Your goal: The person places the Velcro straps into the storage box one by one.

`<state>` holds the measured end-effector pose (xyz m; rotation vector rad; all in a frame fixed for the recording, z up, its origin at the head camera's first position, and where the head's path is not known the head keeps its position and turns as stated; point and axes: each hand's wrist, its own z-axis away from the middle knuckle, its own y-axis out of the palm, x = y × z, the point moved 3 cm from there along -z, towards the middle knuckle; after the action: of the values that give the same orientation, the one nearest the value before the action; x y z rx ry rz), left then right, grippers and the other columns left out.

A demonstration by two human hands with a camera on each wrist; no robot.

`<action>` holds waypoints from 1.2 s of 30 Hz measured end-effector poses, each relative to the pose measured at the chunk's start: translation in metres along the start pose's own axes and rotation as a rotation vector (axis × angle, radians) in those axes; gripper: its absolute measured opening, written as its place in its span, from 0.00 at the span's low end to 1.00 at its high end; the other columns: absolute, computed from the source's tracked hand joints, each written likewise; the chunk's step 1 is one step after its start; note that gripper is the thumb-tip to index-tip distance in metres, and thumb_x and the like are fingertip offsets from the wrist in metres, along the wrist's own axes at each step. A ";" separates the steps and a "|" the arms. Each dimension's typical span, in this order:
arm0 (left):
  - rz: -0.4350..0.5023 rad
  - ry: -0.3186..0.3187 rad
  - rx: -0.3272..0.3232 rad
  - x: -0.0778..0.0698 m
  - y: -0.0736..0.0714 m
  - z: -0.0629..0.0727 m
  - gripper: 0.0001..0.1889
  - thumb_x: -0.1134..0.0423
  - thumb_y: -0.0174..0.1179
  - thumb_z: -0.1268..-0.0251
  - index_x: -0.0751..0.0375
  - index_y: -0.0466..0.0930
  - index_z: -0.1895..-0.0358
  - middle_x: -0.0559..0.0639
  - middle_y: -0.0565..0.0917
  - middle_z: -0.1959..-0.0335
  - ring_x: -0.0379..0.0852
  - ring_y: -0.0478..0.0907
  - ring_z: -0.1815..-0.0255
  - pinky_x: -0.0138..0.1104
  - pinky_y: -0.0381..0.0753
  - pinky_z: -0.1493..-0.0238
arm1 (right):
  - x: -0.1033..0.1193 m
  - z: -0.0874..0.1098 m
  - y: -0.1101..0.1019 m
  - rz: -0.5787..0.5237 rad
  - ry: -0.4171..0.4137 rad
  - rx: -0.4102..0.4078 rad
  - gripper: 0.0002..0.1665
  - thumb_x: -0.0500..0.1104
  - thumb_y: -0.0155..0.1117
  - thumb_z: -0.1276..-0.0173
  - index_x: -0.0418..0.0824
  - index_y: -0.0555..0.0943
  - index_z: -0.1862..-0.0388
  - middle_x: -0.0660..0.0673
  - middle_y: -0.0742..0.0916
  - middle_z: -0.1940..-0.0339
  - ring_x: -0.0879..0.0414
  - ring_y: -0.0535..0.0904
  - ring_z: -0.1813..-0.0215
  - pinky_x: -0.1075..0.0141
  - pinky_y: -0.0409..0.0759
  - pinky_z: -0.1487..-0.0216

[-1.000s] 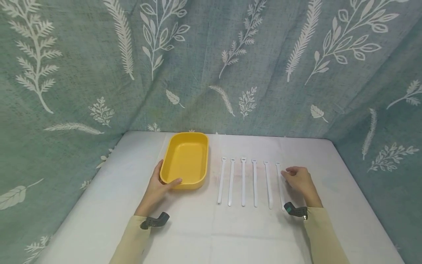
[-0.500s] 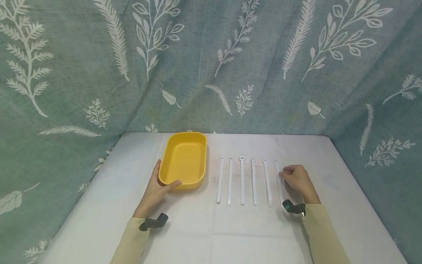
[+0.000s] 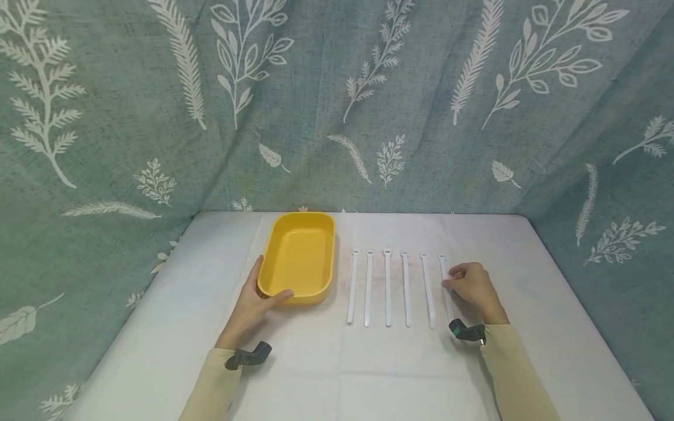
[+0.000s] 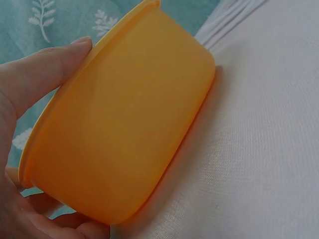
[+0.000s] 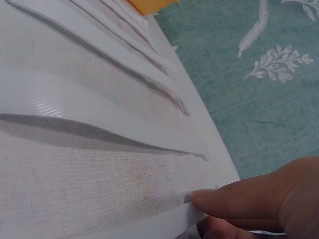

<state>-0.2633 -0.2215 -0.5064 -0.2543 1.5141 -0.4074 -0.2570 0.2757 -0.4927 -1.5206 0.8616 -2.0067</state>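
A yellow plastic tub (image 3: 297, 257) stands at the left of the row, tilted in the left wrist view, with nothing inside. My left hand (image 3: 248, 313) grips its near left corner, thumb over the rim and fingers along the outer wall. Six-odd is avoided: several white cable ties (image 3: 388, 286) lie side by side, slotted heads toward the back. At the right end, my right hand (image 3: 474, 289) pinches the last cable tie (image 3: 442, 268) partway along its length. In the right wrist view the thumb lies on top of that tie (image 5: 149, 226); its lower part is hidden in the head view.
A white cloth (image 3: 337, 386) covers the table. Behind and at both sides hangs a green curtain (image 3: 316, 117) with white leaf prints. Dark camera mounts sit on both wrists, the right one (image 3: 467, 331) overlapping the last tie's lower end.
The tub and left hand have shifted slightly right. My right fingers have closed onto the last cable tie and moved a little left and toward me. The head view has shifted slightly.
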 end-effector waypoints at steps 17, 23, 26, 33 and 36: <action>0.005 0.026 0.002 -0.001 0.007 0.000 0.66 0.46 0.76 0.42 0.47 0.31 0.14 0.53 0.48 0.13 0.59 0.52 0.14 0.57 0.57 0.16 | 0.004 0.002 -0.002 0.009 -0.026 0.006 0.19 0.40 0.71 0.35 0.26 0.84 0.51 0.36 0.88 0.65 0.50 0.83 0.64 0.62 0.82 0.63; 0.014 0.034 0.004 -0.001 0.003 0.002 0.64 0.47 0.76 0.40 0.43 0.31 0.14 0.53 0.48 0.13 0.59 0.52 0.14 0.59 0.55 0.15 | 0.006 0.002 -0.001 0.010 -0.044 0.048 0.20 0.41 0.69 0.33 0.26 0.84 0.49 0.37 0.90 0.64 0.51 0.84 0.64 0.61 0.83 0.61; 0.023 0.030 0.012 -0.001 0.003 0.002 0.65 0.47 0.76 0.40 0.46 0.30 0.14 0.54 0.47 0.13 0.60 0.51 0.14 0.58 0.56 0.16 | 0.006 0.001 -0.001 0.032 -0.055 0.054 0.21 0.42 0.68 0.33 0.27 0.84 0.49 0.37 0.90 0.63 0.51 0.83 0.62 0.59 0.83 0.59; 0.003 0.033 0.023 -0.002 0.003 0.002 0.65 0.46 0.76 0.41 0.44 0.29 0.14 0.55 0.47 0.13 0.60 0.52 0.14 0.58 0.58 0.16 | 0.007 0.002 0.000 0.033 -0.033 0.053 0.21 0.40 0.67 0.32 0.28 0.83 0.45 0.35 0.90 0.60 0.50 0.85 0.61 0.57 0.84 0.56; -0.006 0.041 0.027 -0.002 0.003 0.001 0.65 0.46 0.75 0.40 0.43 0.29 0.14 0.55 0.47 0.13 0.61 0.52 0.15 0.58 0.59 0.17 | 0.008 0.003 0.001 0.012 -0.029 0.058 0.22 0.39 0.65 0.31 0.27 0.82 0.43 0.35 0.90 0.60 0.52 0.86 0.63 0.56 0.86 0.55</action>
<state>-0.2616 -0.2184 -0.5052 -0.2300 1.5476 -0.4399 -0.2563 0.2688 -0.4869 -1.5054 0.7917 -1.9790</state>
